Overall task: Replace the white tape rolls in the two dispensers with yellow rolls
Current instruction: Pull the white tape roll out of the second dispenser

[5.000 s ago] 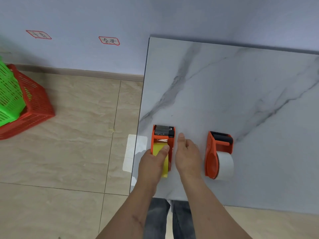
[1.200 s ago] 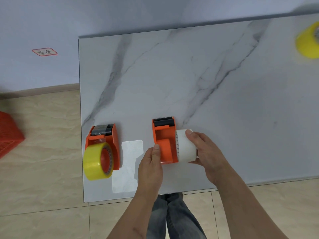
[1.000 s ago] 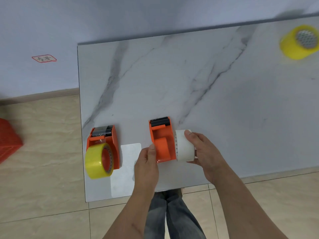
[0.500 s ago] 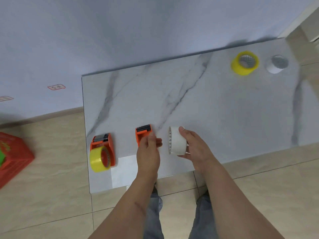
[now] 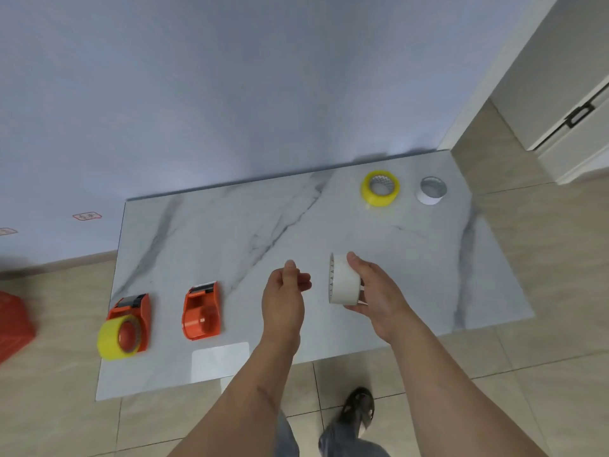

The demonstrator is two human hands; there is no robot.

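Note:
Two orange dispensers lie at the front left of the marble table (image 5: 230, 232). The left dispenser (image 5: 135, 313) carries a yellow roll (image 5: 113, 339) on its hub. The right dispenser (image 5: 201, 311) has a bare hub with no roll. My right hand (image 5: 379, 291) grips a white tape roll (image 5: 342, 283) above the table, right of centre. My left hand (image 5: 285, 298) hovers beside it, holding nothing, fingers loosely curled. A loose yellow roll (image 5: 380, 188) and a second white roll (image 5: 431, 190) sit at the far right of the table.
A blue-grey wall runs behind the table. A red basket (image 5: 13, 324) stands on the tiled floor at the left edge. White cabinet doors (image 5: 560, 94) are at the upper right. My foot (image 5: 359, 410) shows below the table's front edge.
My right hand pulled the white roll off the right dispenser and carried it to the right. My left hand let go of that dispenser. The view shifted right and pulled back.

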